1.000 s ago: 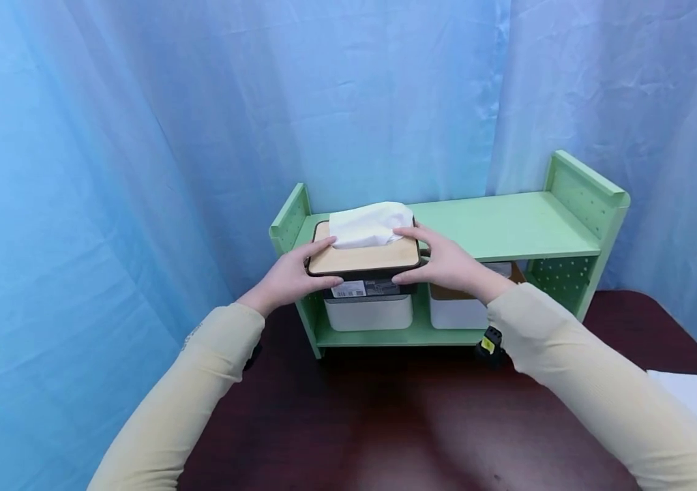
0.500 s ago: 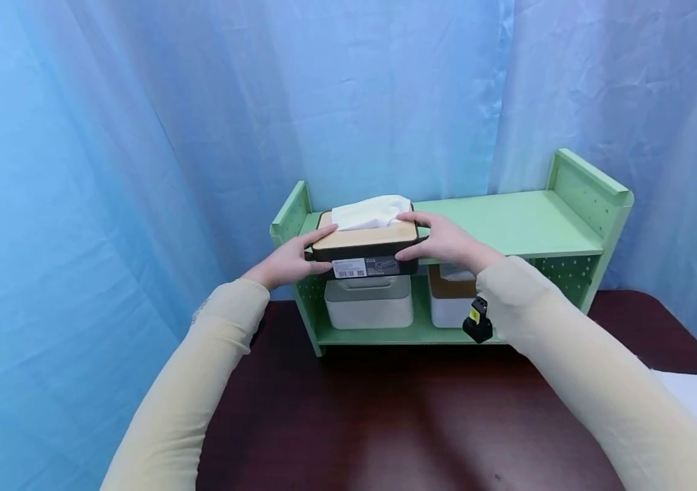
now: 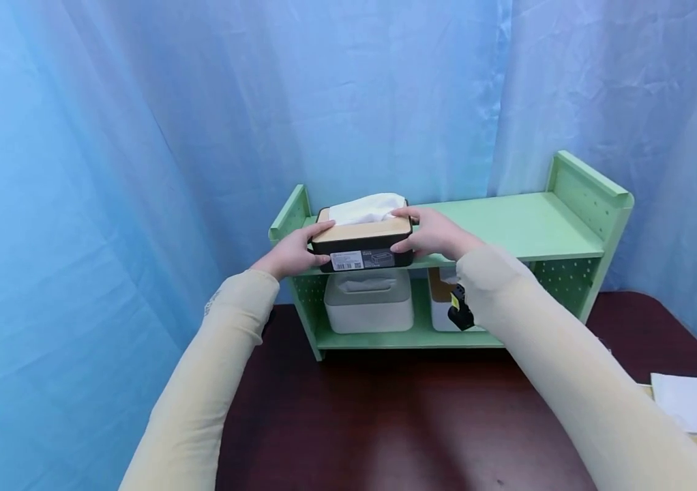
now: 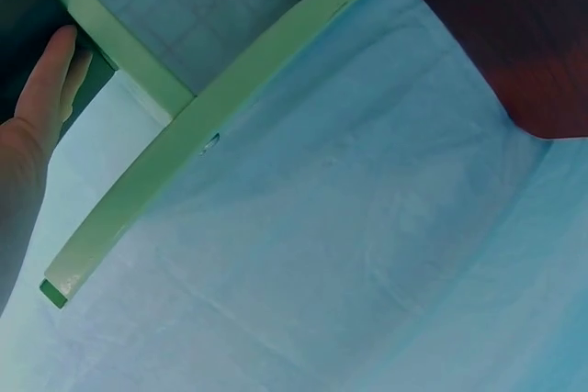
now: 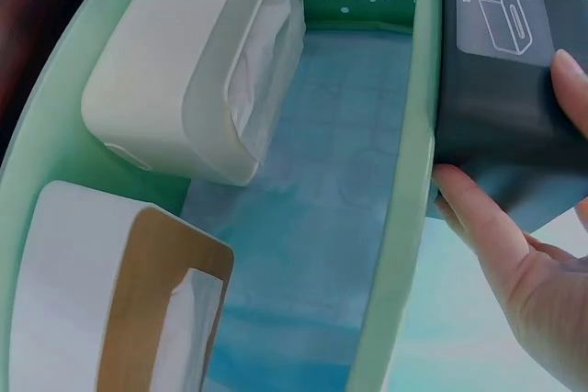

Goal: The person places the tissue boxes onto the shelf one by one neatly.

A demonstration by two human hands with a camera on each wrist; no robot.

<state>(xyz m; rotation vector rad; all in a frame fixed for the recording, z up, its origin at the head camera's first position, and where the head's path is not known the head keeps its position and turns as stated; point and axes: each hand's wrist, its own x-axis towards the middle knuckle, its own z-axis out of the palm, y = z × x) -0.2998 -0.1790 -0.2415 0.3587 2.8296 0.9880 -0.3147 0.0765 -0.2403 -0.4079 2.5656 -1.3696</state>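
A black tissue box (image 3: 373, 244) with a light wood lid and a white tissue sticking up is at the left end of the green rack's top shelf (image 3: 496, 221). My left hand (image 3: 290, 254) grips its left end, fingertips on the lid and thumb on the front. The opposite end is held by my right hand (image 3: 433, 234) in the same way. Seen from the right wrist, the base of the black box (image 5: 501, 107) lies against the shelf board, and fingers of the right hand (image 5: 514, 254) touch its end. In the left wrist view, only part of the left hand (image 4: 37, 107) shows.
Below, on the lower shelf, stand an all-white tissue box (image 3: 368, 315) and a white one with a brown wood top (image 5: 73, 291). Raised side panels (image 3: 590, 187) close the rack's ends. White tissue (image 3: 695, 406) lies over a wooden surface at right. A blue curtain (image 3: 385, 102) hangs behind.
The black tissue box has moved back and down toward the top shelf, carried by both hands. More of the white box below is now visible.
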